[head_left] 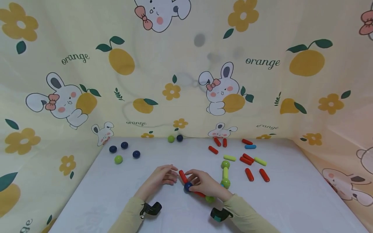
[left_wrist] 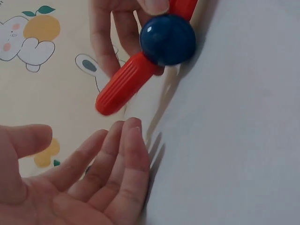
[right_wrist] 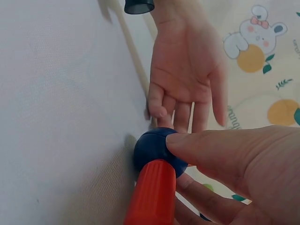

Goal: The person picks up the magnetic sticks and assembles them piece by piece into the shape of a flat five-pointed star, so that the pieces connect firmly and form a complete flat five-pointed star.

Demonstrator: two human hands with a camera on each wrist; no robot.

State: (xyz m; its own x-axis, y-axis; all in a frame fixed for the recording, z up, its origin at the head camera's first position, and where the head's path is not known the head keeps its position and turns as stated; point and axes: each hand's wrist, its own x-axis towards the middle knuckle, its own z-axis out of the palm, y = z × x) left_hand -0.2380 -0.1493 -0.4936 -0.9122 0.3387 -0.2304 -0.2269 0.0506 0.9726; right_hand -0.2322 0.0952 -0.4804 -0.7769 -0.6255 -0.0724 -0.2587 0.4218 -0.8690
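- Navy ball [head_left: 187,186]: head view's lower centre, pinched in the right hand [head_left: 205,183], thumb against it.
- 1 red rod [head_left: 183,176] slants up-left from it, free end near the empty, loosely extended left hand [head_left: 163,177].

right grip [right_wrist: 248,164] pinches blue ball [right_wrist: 151,149] touching red rod [right_wrist: 152,197].

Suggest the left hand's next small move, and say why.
Probably reach the left hand toward a loose glossy dark blue ball on the white tabletop. That hand holds nothing, while the right hand pinches a second dark blue ball; the ribbed red rod jutting from it near the left hand ends bare, so a ball could plausibly fit there.
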